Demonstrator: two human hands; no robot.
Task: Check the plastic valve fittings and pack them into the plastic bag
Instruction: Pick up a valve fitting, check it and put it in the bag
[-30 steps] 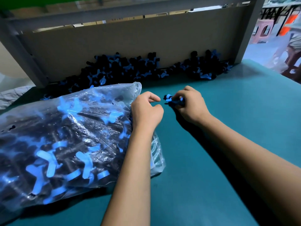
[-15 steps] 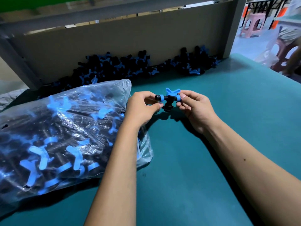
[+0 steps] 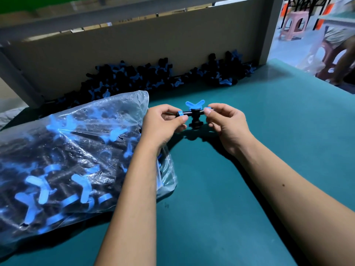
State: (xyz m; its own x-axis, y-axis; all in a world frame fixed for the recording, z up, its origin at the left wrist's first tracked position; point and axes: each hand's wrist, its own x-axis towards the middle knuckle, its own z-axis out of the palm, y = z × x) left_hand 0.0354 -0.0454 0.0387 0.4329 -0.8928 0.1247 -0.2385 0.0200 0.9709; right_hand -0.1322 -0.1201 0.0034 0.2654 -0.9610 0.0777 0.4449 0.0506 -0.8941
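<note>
Left hand [image 3: 165, 123] and right hand [image 3: 226, 121] each pinch one end of a valve fitting [image 3: 194, 114] above the bench [image 3: 249, 169], right of the plastic bag [image 3: 76, 150]. Looks light, rigid; the ends give good grip.

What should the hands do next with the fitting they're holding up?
Probably carry it left into the bag. Both the left hand and right hand pinch the fitting by its ends above the table, and the bag mouth lies just beside the left hand.
</note>
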